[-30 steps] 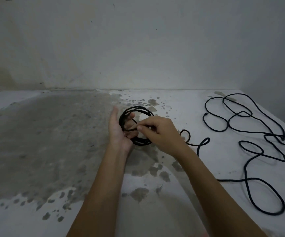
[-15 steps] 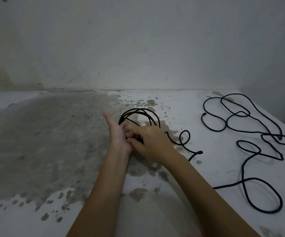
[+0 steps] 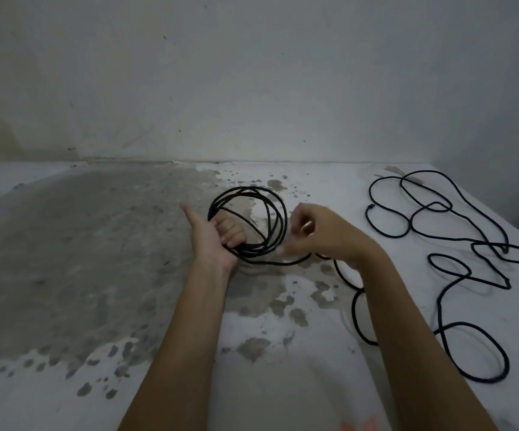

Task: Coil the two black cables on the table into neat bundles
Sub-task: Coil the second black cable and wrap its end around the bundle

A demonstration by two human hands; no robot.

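In the left part of the frame the stained grey-and-white table (image 3: 65,259) is bare. Near the middle, the left hand (image 3: 211,241) holds a round bundle of thin black cable (image 3: 252,225). The fingers (image 3: 231,233) curl through the ring of loops and the thumb sticks out to the left. The loops look a bit loose and spread apart at the top. If the fingers let go a little, the loops could spring open and the bundle could fall into a mess.

Just right of the bundle, the right hand (image 3: 323,234) is blurry. Its fingers look pinched together close to the loose tail of the black cable (image 3: 353,293), but I cannot tell if it really grips it. The tail runs under the wrist and curls down toward the lower middle of the frame. If the hand pulls too hard, the tail could tug the loops out of the left hand. If it twists, the next loop could come out crooked.

On the right side of the frame lies the second long black cable (image 3: 457,244), all wiggly and not coiled yet. It sits near the tail. The two could get tangled if the tail swings that way.
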